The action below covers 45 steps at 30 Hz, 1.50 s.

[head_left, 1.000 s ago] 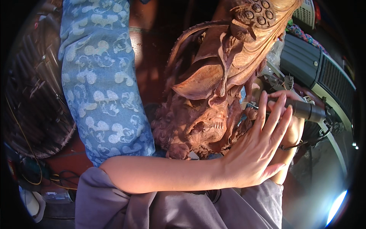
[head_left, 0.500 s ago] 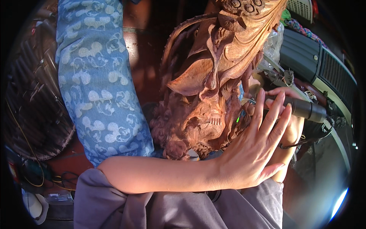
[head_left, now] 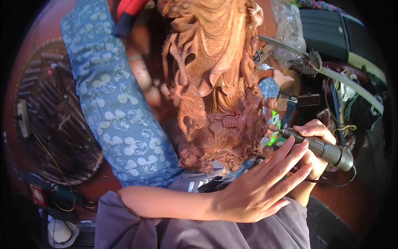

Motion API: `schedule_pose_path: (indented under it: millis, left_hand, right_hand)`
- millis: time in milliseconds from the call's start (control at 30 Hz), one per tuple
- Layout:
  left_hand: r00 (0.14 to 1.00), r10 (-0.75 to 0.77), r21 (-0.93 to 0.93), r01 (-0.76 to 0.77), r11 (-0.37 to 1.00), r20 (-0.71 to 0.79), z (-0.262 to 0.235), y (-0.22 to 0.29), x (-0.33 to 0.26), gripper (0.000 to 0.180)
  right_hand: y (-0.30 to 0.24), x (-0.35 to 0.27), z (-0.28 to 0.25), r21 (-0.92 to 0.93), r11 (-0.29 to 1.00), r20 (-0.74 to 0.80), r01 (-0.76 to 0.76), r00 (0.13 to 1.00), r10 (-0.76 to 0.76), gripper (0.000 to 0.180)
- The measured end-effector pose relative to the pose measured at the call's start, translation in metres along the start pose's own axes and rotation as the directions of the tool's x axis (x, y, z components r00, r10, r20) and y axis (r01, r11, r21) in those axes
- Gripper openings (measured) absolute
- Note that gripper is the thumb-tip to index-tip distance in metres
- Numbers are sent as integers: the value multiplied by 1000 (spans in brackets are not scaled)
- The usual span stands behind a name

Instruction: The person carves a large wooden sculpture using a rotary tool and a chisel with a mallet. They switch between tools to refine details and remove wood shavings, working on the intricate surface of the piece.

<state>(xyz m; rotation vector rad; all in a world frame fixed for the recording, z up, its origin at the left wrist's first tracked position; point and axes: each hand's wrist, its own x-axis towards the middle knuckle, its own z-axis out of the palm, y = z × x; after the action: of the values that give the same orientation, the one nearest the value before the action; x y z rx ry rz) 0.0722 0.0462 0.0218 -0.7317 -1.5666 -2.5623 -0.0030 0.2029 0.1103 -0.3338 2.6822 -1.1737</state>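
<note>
The big brown wood carving (head_left: 215,95) fills the middle, up and to the left of both hands. It has leaves, curls and little holes cut into it. Since half a second ago it sits more in the middle of the picture, and more of its lower, bumpy part shows.

Left of the carving lies a long blue cushion (head_left: 114,103) with a pale pattern. It has slid a bit to the right in the picture.

The left hand (head_left: 257,191) reaches across in front of the body, flat and wide, with its fingers (head_left: 290,159) spread out. It holds nothing. Its fingertips point up at the right hand. It has stayed flat and spread like before.

The right hand (head_left: 313,143) is just behind those fingers and is still wrapped around a dark carving tool (head_left: 321,149). The thin tip of the tool touches the right edge of the carving.
</note>
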Motion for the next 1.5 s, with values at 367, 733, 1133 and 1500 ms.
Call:
schedule_pose_path:
  millis: [367,733,1133,1500]
  left_hand:
    - [950,-307,503,238,831,57,-25,10,-63,26]
    - [959,-257,696,265,667,-119,-17,18,-67,21]
    - [663,-636,381,748,543,-396,11,30,-69,13]
    - [967,-163,946,143,-291,-196,-38,-14,-6,44]
  right_hand:
    - [40,-91,44,-55,996,-317,74,944,-88,29]
    - [49,-112,88,64,977,-338,204,925,-171,33]
    - [69,-128,111,216,903,-411,370,874,-260,31]
    - [103,-132,95,302,862,-609,407,778,-154,34]
